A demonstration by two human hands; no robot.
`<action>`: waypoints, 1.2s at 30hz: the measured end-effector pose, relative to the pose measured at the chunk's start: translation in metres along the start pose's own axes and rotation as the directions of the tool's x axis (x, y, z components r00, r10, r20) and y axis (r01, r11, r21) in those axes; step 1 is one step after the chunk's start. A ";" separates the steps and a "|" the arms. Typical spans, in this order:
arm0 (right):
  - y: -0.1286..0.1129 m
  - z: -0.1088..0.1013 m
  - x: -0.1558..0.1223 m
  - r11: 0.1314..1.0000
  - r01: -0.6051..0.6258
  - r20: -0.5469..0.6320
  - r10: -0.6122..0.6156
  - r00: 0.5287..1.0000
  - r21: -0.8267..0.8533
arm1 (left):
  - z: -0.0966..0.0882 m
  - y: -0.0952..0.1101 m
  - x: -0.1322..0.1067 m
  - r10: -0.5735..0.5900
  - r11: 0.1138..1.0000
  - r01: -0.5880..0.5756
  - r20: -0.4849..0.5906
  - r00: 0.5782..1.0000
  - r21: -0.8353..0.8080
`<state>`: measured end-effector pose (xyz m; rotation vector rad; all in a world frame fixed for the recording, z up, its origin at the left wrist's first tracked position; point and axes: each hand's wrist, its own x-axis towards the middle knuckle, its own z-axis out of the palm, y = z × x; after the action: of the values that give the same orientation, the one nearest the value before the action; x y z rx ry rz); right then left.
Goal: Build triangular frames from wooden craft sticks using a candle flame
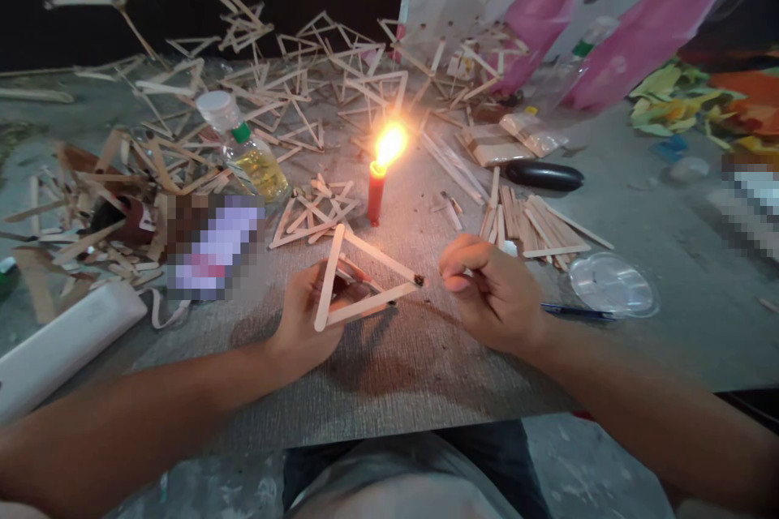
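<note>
My left hand [307,324] is closed round a triangle frame of wooden craft sticks [371,313], its fingers partly hidden behind the sticks. The frame's right corner is charred black. Just right of that corner is my right hand [487,292], thumb and fingertips pressed together; whatever it pinches, if anything, does not show. Beyond both hands a short red candle [376,193] stands upright with a bright flame. A small heap of joined sticks [316,211] lies left of the candle, and loose craft sticks [541,227] lie behind my right hand.
Many stick frames [292,97] pile up at the back. Nearby are a bottle of yellow liquid [259,166], a white power bank-like block [73,349], a black oval object [544,175], a transparent plastic lid [614,284] and a pen [578,311]. Pink bags [651,32] stand back right.
</note>
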<state>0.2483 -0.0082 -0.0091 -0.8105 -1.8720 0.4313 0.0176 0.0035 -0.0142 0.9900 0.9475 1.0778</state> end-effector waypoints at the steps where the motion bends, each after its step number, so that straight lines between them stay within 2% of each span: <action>1: -0.001 0.001 0.001 1.000 0.007 -0.015 -0.007 1.000 0.013 | 0.000 0.000 0.000 -0.004 1.000 0.004 0.000 1.000 -0.012; 7: -0.009 0.003 0.006 0.996 0.087 -0.037 -0.088 0.995 -0.032 | -0.001 -0.004 -0.001 -0.002 0.999 0.003 0.019 1.000 -0.038; 11: -0.006 0.006 0.006 0.994 0.106 -0.105 -0.103 0.989 0.026 | -0.003 -0.008 -0.001 -0.006 0.996 0.008 0.023 1.000 -0.089; 13: -0.006 0.007 0.007 0.993 0.118 -0.132 -0.119 0.984 -0.016 | -0.004 -0.009 0.000 -0.024 0.991 0.027 0.023 0.999 -0.128; 18: -0.012 0.001 0.009 0.963 0.171 -0.050 -0.185 0.981 -0.210 | -0.003 -0.008 -0.001 -0.032 0.993 0.034 0.020 0.999 -0.112; 21: -0.015 -0.002 0.009 0.953 0.192 -0.025 -0.203 0.979 -0.233 | -0.002 -0.007 -0.001 -0.009 0.995 0.010 0.010 1.000 -0.102; 24: -0.013 0.001 0.008 0.969 0.153 -0.070 -0.169 0.983 -0.195 | -0.002 -0.007 -0.002 -0.016 0.996 0.016 0.002 1.000 -0.091; 28: -0.006 0.005 0.005 0.994 0.095 -0.150 -0.103 0.983 -0.058 | -0.004 -0.008 -0.003 -0.058 0.995 0.058 0.005 0.998 -0.086; 36: 0.000 0.005 0.004 0.982 0.011 -0.095 0.007 0.995 0.187 | -0.005 -0.007 -0.002 -0.021 0.998 0.023 0.022 1.000 -0.063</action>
<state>0.2429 -0.0050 -0.0087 -0.6900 -1.7149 0.5495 0.0146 0.0012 -0.0219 0.9353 0.8999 1.0709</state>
